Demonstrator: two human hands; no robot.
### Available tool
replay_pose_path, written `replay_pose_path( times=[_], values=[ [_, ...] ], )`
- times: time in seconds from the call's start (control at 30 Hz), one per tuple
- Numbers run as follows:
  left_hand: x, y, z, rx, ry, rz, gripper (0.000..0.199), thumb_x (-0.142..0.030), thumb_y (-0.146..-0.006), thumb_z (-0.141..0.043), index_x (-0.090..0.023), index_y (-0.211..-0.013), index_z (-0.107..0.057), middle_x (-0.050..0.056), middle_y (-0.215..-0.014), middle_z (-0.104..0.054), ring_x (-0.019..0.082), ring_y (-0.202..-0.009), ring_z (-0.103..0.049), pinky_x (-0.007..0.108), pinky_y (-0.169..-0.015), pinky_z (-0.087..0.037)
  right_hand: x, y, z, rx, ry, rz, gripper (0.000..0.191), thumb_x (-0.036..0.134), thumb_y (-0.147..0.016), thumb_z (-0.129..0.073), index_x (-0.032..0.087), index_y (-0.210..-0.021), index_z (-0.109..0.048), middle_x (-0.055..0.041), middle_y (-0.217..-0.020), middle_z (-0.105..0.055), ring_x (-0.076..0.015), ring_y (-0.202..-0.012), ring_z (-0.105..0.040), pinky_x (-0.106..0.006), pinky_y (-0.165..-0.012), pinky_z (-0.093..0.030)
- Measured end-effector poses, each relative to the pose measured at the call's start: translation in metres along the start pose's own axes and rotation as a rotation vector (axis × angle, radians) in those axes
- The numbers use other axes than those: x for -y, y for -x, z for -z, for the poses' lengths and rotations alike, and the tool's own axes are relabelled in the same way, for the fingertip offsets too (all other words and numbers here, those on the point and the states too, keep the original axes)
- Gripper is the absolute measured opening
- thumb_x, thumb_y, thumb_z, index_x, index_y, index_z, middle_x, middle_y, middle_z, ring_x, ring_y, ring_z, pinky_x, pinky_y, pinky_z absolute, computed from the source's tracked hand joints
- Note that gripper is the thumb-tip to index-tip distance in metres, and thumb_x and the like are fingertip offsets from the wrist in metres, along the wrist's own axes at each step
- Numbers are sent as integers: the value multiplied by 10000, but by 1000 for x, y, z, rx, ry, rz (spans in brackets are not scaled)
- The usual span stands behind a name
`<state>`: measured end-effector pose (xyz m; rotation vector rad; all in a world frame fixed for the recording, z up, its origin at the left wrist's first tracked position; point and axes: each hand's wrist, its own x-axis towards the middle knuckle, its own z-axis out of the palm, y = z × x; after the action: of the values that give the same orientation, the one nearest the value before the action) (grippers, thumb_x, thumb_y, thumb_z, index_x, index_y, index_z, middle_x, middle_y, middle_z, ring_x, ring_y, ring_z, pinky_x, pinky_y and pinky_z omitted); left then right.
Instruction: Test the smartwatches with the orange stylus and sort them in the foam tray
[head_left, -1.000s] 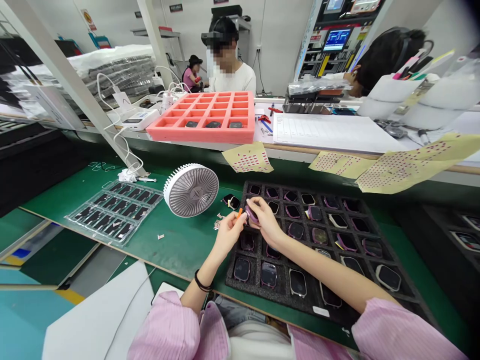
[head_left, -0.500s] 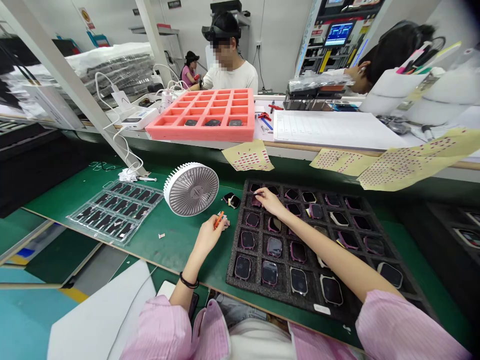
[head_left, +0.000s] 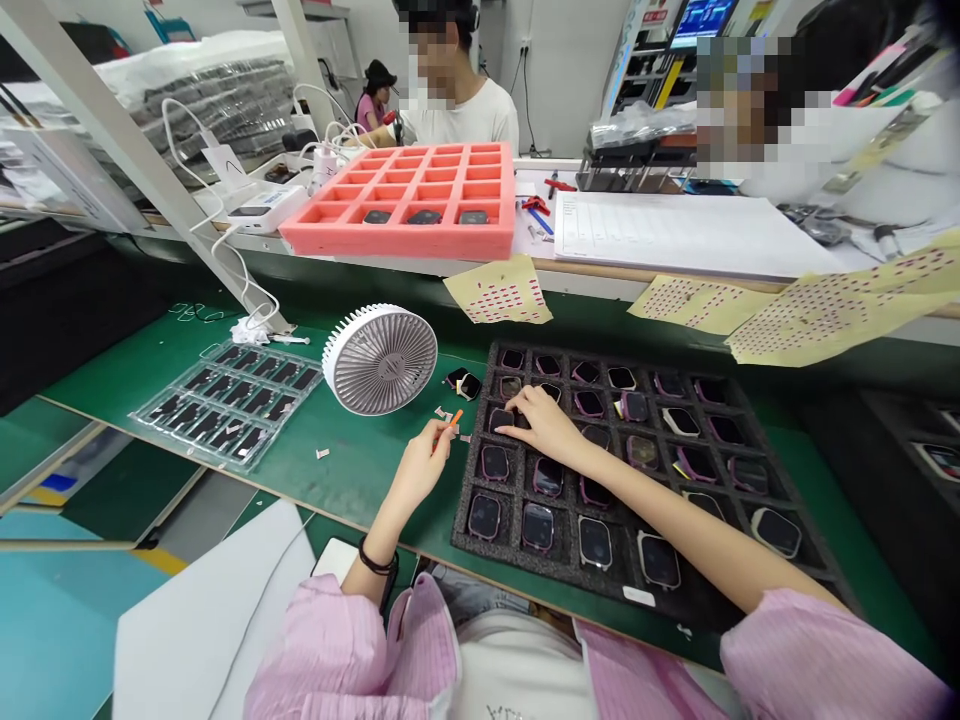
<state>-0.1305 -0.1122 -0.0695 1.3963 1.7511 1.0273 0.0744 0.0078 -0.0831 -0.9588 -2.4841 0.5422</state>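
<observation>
Pinched in the fingers of my left hand [head_left: 421, 462] is a small orange stick-like tool [head_left: 456, 418], tip pointing up. Its exact kind is hard to see. My right hand [head_left: 553, 432] reaches over the black foam tray [head_left: 517, 578], thumb and fingers gripping the edges of a dark-screened smartwatch [head_left: 500, 419] in a left-column compartment. Many more watches with purple or silver frames lie in the other compartments, some partly behind my right forearm. Small pinkish tabs [head_left: 444, 412] lie just beyond my left hand. Two loose watches [head_left: 469, 386] rest near the tray.
A white fan [head_left: 382, 362] stands left of the tray. Further left lies a clear plastic tray [head_left: 202, 440] of black pieces. On the shelf sit a coral foam tray [head_left: 397, 243] and paper sheets [head_left: 675, 230]. Dotted yellow sheets [head_left: 501, 290] hang from its edge. Co-workers sit beyond.
My right hand has moved down the tray's left column, from an upper compartment to a watch lower down. My left hand still holds the orange tool. The camera view has tilted slightly downward.
</observation>
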Motion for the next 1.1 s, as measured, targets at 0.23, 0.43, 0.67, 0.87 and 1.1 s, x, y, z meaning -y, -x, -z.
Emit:
replay_pose_path(
  times=[0.23, 0.43, 0.67, 0.87, 1.1],
  values=[
    [-26, 7, -18, 138, 337, -34, 391, -511, -891, -466, -146, -893, -606, -78, -510, -335, 79, -462, -292, 211, -480, -233, 24, -5, 6, -16, -1122, -267, 276, 418, -760, -706, 232, -927, -589, 19, -738, -645, -153, -647, -600, -275, -585, -451],
    [-53, 3, -39, 221, 464, -70, 409, -533, -893, -460, -154, -774, -559, -87, -488, -302, 55, -413, -236, 212, -431, -170, 51, -2, 27, -28, -1624, -414, 212, 361, -765, -721, 206, -825, -590, 65, -579, -516, -67, -406, -408, -210, -394, -305],
    [-62, 3, -39, 235, 434, -79, 471, -585, -873, -471, -146, -730, -564, -83, -479, -291, 53, -412, -240, 218, -426, -160, 60, -2, 31, -44, -1675, -394, 291, 393, -773, -725, 201, -708, -517, 79, -510, -464, -50, -367, -336, -190, -365, -287],
    [-63, 4, -35, 236, 383, -91, 493, -582, -877, -464, -130, -732, -598, -78, -459, -311, 52, -412, -243, 221, -429, -173, 60, -1, 33, -54, -1664, -387, 310, 402, -770, -725, 208, -700, -494, 86, -493, -446, -54, -365, -351, -189, -366, -291],
    [-67, 2, -32, 300, 471, -57, 505, -612, -831, -518, -125, -745, -621, -86, -427, -340, 37, -378, -228, 206, -406, -164, 65, 1, 35, -13, -1688, -367, 310, 417, -770, -717, 220, -797, -479, 122, -486, -439, -16, -294, -232, -164, -329, -200]
  ],
)
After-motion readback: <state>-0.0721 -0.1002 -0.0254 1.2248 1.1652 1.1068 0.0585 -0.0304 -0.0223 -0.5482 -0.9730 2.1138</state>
